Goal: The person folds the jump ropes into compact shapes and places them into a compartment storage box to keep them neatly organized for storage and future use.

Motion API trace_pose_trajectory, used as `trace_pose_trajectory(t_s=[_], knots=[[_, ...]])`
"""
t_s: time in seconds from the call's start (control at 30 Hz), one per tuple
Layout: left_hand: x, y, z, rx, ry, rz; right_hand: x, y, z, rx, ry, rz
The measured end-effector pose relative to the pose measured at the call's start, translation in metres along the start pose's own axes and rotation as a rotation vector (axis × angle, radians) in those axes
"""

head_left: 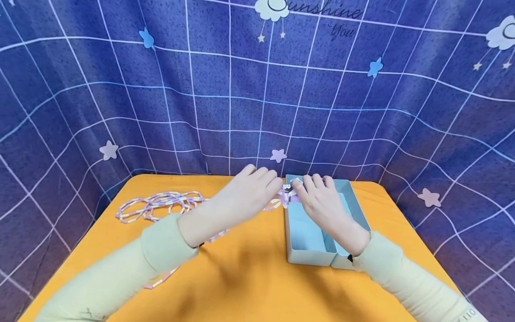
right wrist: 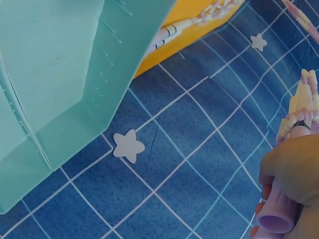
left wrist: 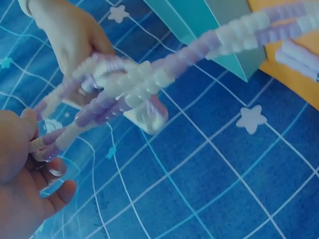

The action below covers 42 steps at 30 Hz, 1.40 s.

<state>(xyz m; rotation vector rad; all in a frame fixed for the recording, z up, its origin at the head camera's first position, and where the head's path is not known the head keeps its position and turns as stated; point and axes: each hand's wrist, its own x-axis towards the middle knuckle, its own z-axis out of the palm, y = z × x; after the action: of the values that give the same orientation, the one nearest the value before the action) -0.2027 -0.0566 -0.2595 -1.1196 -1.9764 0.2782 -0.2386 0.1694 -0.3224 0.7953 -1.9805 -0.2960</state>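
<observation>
A jump rope with purple and white beads is stretched between both hands. My left hand grips its doubled beaded cord with thumb and fingers. My right hand holds the purple handle, whose hollow end points down in the right wrist view. Beaded cord bunches around the handle's top, just above the right thumb. More purple-and-white beaded rope lies in loose loops on the table at left. In the right wrist view another handle rests on the table.
Light blue bins stand side by side beneath and beyond my right hand. An orange cloth covers the table. A dark blue curtain with a grid and stars hangs around its back and sides.
</observation>
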Motion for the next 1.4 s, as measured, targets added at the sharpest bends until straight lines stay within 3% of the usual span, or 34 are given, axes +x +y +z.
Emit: trace_pose_trajectory(t_s=[0.1,0.3,0.43,0.7,1.0,1.17,1.4], knots=[[0.003,-0.007,0.002,0.01,-0.003,0.007,0.0,-0.001,-0.001,0.006,0.024,-0.023],[0.005,-0.024,0.004,-0.045,-0.008,0.034,-0.001,-0.003,-0.006,0.036,-0.035,-0.074],[0.008,-0.035,0.006,-0.043,-0.033,0.038,0.0,-0.003,-0.008,0.078,-0.028,-0.119],[0.006,-0.052,0.021,0.011,-0.071,0.089,0.003,-0.004,-0.007,0.137,0.038,-0.167],[0.001,-0.07,0.041,0.098,-0.123,0.142,0.003,-0.006,-0.011,0.19,0.049,-0.178],[-0.004,-0.081,0.052,0.088,-0.133,0.106,0.002,-0.005,-0.014,0.2,0.006,-0.163],[-0.013,-0.092,0.065,0.083,-0.07,0.065,0.001,-0.001,-0.019,0.22,0.001,-0.176]])
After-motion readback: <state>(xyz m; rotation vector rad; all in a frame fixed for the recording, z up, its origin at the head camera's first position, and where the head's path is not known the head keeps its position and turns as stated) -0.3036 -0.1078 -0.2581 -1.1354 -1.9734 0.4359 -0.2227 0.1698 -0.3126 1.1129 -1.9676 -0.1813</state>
